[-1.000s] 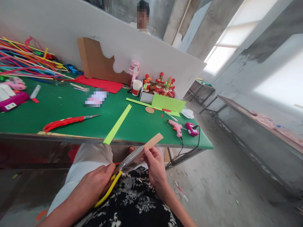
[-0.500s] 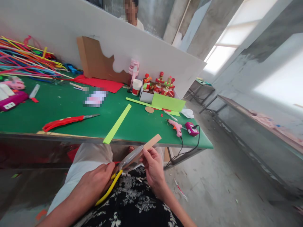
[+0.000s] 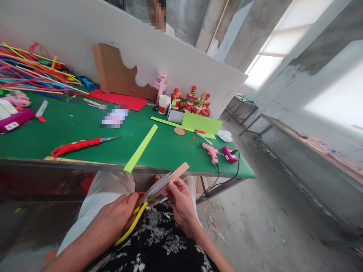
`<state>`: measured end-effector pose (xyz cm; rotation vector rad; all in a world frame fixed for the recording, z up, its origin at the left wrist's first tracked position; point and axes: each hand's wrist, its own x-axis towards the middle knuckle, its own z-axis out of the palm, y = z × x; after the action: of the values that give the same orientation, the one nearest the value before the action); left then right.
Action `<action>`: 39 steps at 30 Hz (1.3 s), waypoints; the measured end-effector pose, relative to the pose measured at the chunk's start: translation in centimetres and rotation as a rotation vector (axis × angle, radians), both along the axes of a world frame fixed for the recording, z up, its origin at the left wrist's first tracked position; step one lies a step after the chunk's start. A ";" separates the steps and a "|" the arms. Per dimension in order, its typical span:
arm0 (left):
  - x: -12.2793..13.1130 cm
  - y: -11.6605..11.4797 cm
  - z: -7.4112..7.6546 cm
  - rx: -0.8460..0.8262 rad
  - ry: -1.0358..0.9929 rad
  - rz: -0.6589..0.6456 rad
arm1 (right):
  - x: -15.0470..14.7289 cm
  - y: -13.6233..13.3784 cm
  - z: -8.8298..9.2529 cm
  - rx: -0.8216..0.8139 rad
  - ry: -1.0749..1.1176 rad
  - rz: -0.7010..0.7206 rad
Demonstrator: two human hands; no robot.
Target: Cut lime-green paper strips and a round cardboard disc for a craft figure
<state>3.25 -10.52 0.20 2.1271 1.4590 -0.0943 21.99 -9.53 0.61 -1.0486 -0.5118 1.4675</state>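
My left hand [image 3: 120,213] is wrapped round a pair of scissors with yellow handles [image 3: 132,226]. The blades point up and to the right, lying against a narrow tan strip of card [image 3: 180,170]. My right hand [image 3: 181,200] pinches that strip between thumb and fingers, just beyond the blades. Part of the strip is hidden behind the blades and fingers. Both hands are over my lap, in front of the table edge. Closest to them on the green table [image 3: 167,151] is a light green paper strip [image 3: 141,148], which reaches over the edge.
Red-handled scissors [image 3: 76,146] lie on the left. A pink glue gun [image 3: 210,152] and a corded purple box [image 3: 230,155] sit at the right. Behind are a tan disc [image 3: 179,131], a paper cup [image 3: 163,104] and a box of red figures [image 3: 188,105]. A person [image 3: 159,15] is beyond the partition.
The tan strip and my right hand have shifted slightly left and down, closer to the scissors. My left hand has barely moved and keeps its hold on the scissors.
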 end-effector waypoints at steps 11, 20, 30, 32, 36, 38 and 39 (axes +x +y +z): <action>0.2 -0.2 0.8 -0.025 0.054 -0.009 | 0.0 -0.1 -0.3 0.016 0.001 0.022; 0.3 -0.1 0.6 -0.026 0.086 -0.026 | 0.1 -0.1 -0.5 0.025 0.004 0.033; 0.1 -0.1 0.2 0.035 -0.019 -0.009 | 0.2 -0.1 -0.5 0.034 -0.027 0.034; 0.0 0.0 -0.1 0.034 -0.024 -0.007 | 0.2 -0.1 -0.4 0.037 -0.027 0.035; 0.1 -0.1 -0.1 0.017 0.001 -0.018 | 0.1 -0.1 -0.3 0.024 -0.007 0.030; 0.1 -0.1 0.0 0.015 0.004 -0.026 | 0.0 -0.1 -0.4 0.014 0.000 0.023; 0.1 -0.1 0.0 0.014 0.003 -0.028 | 0.0 -0.1 -0.4 0.012 0.000 0.023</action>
<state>3.31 -10.67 0.21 2.1599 1.4361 -0.0973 22.02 -9.61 0.18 -1.0364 -0.5335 1.4831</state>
